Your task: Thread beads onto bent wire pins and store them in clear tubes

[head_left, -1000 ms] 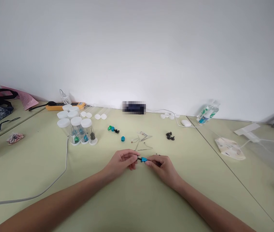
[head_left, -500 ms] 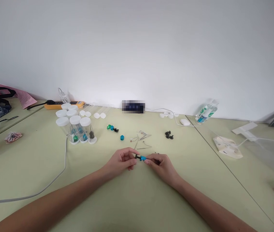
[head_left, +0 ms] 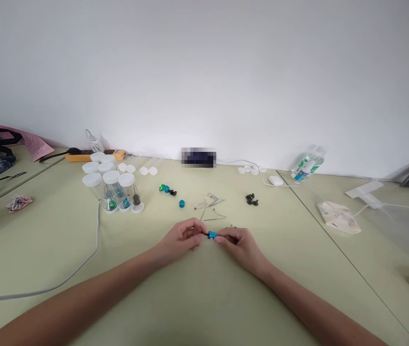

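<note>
My right hand point(head_left: 238, 245) pinches a small shiny blue metal cylinder point(head_left: 212, 234) between thumb and fingers. My left hand point(head_left: 182, 238) is closed on a small black piece point(head_left: 205, 234) at the cylinder's left end, most of it hidden by the fingertips. Just beyond the hands lie several thin metal rods point(head_left: 214, 201), some bent. A loose blue round part point(head_left: 181, 203) rests left of them. Black knob-like parts point(head_left: 252, 199) are grouped to the right. Farther left sits a cluster of green, blue and black parts point(head_left: 167, 190).
Clear tubes with white caps point(head_left: 111, 178) stand upright on the left, some holding parts. A grey cable point(head_left: 81, 269) crosses the table's left side. Behind are an orange power strip point(head_left: 112, 154), a white case point(head_left: 275, 180) and a plastic bottle point(head_left: 308, 166).
My left fingertips have moved slightly right, closer to the blue cylinder. Less of the black piece now shows between the hands. My right hand stays nearly still.
</note>
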A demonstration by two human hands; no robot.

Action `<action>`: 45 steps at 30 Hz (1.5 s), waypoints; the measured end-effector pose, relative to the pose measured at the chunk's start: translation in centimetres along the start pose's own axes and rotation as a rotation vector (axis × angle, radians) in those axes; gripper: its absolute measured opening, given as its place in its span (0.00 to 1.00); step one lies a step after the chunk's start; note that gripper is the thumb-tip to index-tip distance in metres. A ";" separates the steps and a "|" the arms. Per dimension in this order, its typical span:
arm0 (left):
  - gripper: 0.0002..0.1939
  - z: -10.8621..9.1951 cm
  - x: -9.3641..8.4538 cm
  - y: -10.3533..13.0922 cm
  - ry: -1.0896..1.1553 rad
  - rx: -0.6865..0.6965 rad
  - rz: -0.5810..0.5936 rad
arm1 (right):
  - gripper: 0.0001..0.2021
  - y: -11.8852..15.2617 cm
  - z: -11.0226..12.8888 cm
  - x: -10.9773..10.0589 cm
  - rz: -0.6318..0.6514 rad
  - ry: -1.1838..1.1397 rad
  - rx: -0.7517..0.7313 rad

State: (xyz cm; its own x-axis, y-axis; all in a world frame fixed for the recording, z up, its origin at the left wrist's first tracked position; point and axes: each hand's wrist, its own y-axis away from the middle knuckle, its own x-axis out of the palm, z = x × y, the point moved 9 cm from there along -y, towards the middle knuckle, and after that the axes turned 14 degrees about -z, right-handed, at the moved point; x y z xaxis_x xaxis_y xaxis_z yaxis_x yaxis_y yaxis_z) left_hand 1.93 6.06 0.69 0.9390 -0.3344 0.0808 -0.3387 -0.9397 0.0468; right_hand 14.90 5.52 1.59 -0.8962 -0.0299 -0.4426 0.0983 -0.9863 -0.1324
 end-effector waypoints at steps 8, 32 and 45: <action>0.10 0.0 -0.2 0.2 0.079 -0.049 -0.032 | 0.16 0.0 0.1 0.2 0.009 0.003 -0.006; 0.12 -0.2 0.0 0.2 0.061 -0.034 -0.013 | 0.18 0.0 0.4 0.0 0.001 0.013 -0.001; 0.13 0.1 0.1 0.1 0.036 -0.047 -0.014 | 0.18 0.0 0.4 0.2 0.004 -0.008 0.001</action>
State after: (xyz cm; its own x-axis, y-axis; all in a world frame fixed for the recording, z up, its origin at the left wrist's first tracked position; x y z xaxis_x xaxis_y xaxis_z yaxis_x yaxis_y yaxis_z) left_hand 1.99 5.97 0.61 0.9410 -0.3180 0.1155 -0.3292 -0.9395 0.0949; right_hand 14.58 5.47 1.89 -0.8991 -0.0347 -0.4364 0.1013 -0.9863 -0.1303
